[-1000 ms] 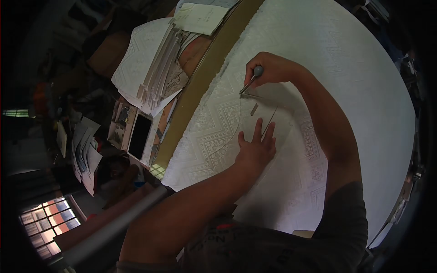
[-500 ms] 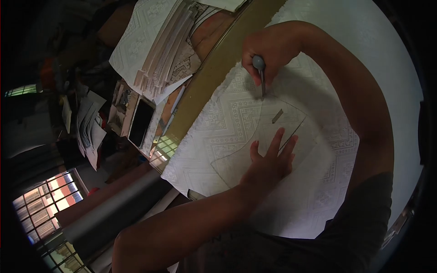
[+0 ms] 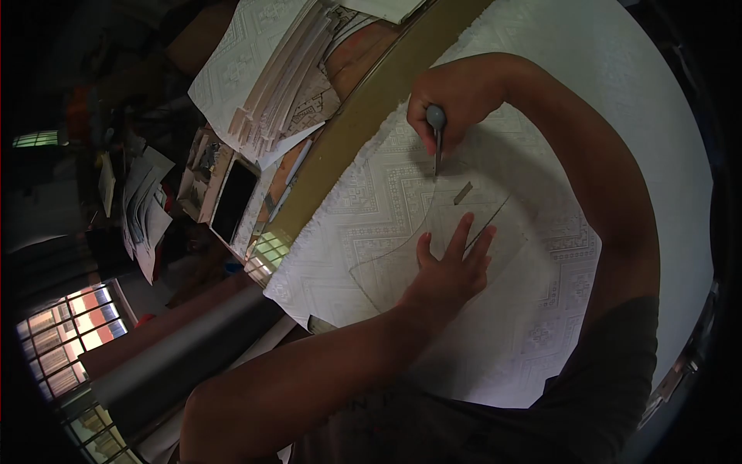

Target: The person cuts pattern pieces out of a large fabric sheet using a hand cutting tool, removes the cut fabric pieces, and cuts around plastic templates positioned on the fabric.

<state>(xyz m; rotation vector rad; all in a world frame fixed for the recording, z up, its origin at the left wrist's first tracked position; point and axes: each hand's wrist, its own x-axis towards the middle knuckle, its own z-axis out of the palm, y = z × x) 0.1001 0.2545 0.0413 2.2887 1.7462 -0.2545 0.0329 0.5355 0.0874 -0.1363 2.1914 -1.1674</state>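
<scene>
My right hand (image 3: 462, 93) grips a slim knife-like tool (image 3: 437, 135) with a rounded grey end and a metal shaft. Its tip meets the white embossed sheet (image 3: 371, 182) at the upper edge of a thin, see-through template (image 3: 386, 272). The template has a curved outline and a small slot. Lower down, my left hand (image 3: 448, 272) lies on the template with fingers spread, pressing it against the sheet. The tool's exact tip is too small to make out.
Beyond the olive table edge (image 3: 358, 131) lie a stack of pale strips (image 3: 284, 73), a dark phone-like rectangle (image 3: 234, 203) and a pen (image 3: 291, 180). Rolls of material (image 3: 182, 352) stand at lower left, near a barred window (image 3: 73, 329).
The tool in my right hand has moved slightly down along the template's curved edge, towards my body. My left hand stays on the template. The whole view has shifted a little.
</scene>
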